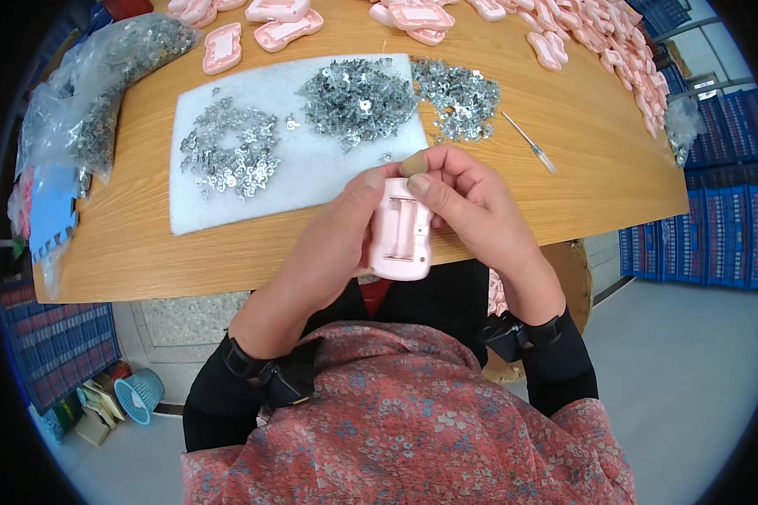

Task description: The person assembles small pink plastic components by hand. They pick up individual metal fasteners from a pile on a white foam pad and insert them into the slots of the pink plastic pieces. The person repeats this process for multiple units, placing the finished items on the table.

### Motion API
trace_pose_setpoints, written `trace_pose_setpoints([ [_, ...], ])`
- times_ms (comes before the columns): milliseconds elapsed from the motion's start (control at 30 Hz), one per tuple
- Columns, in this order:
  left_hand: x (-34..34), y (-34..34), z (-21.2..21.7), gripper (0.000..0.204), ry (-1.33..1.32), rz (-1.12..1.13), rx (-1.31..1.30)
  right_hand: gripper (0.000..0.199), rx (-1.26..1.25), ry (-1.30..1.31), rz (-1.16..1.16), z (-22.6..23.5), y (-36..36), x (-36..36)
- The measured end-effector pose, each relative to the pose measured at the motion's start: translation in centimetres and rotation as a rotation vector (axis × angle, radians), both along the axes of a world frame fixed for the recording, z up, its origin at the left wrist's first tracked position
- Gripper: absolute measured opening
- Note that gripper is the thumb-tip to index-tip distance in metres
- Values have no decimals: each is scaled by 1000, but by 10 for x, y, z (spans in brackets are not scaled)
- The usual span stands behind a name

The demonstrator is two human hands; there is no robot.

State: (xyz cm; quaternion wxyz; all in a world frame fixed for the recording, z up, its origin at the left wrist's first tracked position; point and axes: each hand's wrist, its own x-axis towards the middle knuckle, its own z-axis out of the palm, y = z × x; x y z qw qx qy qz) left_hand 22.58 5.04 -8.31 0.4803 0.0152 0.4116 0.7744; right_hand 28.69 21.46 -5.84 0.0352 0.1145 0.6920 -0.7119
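Casing, pink plastic (402,231): held over bench near edge (227,269), cupped in my left hand (333,244); right hand (467,206) thumb pinching at open compartment. Step, my judgement: seating metal contact. Next needs firm thumb push.

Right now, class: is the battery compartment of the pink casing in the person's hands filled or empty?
Empty. The pink casing, held by the left hand and right hand, shows a bare open recess with no batteries in it.

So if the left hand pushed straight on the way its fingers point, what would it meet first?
Probably the pile of small silver metal clips on the white foam sheet, past the pink plastic casing the left hand holds; depth is unclear.
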Motion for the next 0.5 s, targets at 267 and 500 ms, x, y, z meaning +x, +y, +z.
trace_pose_setpoints([
  [267,-16,-17,16,35,897,-301,-351,24,81,-5,38,-2,5,7],
  [500,-14,-13,-1,32,102,-142,36,22,130,201,-121,5,-1,16],
])
